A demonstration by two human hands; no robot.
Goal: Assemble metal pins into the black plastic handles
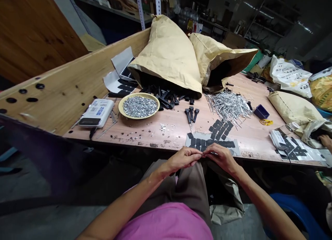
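My left hand [184, 159] and my right hand [220, 156] meet fingertip to fingertip just off the table's front edge, above my lap. Both are closed in a pinch; whatever lies between them is too small to make out. Right behind them is a grey backing sheet [235, 151] with rows of black pads [203, 143]. More black pads [220, 129] lie loose beyond it. Three black plastic pieces with metal pins [191, 115] rest farther back. A heap of thin metal pins [229, 105] spreads to the right, and a yellow bowl [121, 110] full of small metal washers [140, 106] stands left.
Two large paper sacks [168, 57] lie with mouths toward me, black plastic parts [166, 97] spilling out. A white device [97, 112] sits by the wooden side board [64, 84]. At right are a dark blue box [261, 112] and another person's hand [325, 142] near a sack.
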